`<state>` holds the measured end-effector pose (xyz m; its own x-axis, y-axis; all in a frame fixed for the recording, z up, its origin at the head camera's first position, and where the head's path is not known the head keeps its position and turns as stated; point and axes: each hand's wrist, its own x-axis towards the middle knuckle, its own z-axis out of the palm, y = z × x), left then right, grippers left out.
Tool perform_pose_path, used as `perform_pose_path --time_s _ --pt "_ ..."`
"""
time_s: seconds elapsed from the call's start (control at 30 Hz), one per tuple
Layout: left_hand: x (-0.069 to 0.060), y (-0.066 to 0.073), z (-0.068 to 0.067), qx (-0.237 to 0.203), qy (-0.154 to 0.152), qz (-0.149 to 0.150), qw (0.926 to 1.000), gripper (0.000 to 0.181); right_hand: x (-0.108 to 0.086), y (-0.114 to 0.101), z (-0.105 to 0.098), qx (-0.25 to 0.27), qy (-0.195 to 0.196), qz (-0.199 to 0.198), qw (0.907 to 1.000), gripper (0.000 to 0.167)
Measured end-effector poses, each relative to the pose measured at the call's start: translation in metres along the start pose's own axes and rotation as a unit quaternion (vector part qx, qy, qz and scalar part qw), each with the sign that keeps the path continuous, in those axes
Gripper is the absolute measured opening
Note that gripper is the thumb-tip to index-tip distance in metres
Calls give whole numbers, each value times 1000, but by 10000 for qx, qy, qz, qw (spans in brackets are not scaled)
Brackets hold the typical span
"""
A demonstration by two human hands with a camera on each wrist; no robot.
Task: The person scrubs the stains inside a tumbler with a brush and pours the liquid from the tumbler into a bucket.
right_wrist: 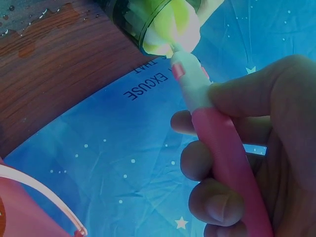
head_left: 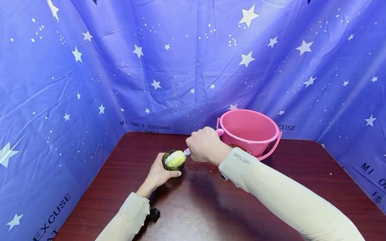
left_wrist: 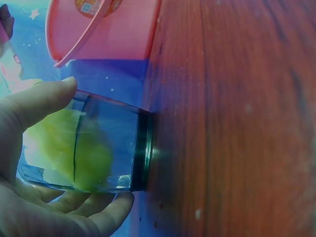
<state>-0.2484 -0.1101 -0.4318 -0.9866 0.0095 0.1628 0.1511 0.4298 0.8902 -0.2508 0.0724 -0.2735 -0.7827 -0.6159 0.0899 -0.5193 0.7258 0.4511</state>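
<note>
Violet-blue fabric printed with white stars (head_left: 196,67) hangs round a dark reddish wooden table (head_left: 301,160), which has water drops (right_wrist: 37,17) scattered on it near the work. Just above or on the table, left of the round pink plastic bucket (head_left: 262,147), is a dark, see-through glass cup (left_wrist: 121,133); whether its base touches the wood I cannot tell. A yellow-and-white ribbed sponge head (head_left: 176,159) sits partly inside it, some of the sponge bulging past the rim.

The step looks like scrubbing the cup's inside. To do it well, I would push the sponge deeper, since the left wrist view shows a gap before the base, then twist it against the wall and finish round the lip. Wet glass could slip, so a firm left hold matters more than hard pressure.

The left hand (head_left: 161,172) has its grip wrapped round the cup, thumb on one side and fingers on the other. The right hand (head_left: 205,144) has its grip closed about the pink-and-white plastic handle (right_wrist: 224,148), thumb pressed near the white neck. Its forearm slants in from the lower right, knuckles upward; the left forearm comes in from the lower left.
</note>
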Motion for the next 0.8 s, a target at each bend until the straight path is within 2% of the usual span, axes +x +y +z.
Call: perform_pose_path --time_s 0.8 --pt "0 0 0 -20 -10 -3 10000 76 -5 2 0 107 236 -18 9997 16"
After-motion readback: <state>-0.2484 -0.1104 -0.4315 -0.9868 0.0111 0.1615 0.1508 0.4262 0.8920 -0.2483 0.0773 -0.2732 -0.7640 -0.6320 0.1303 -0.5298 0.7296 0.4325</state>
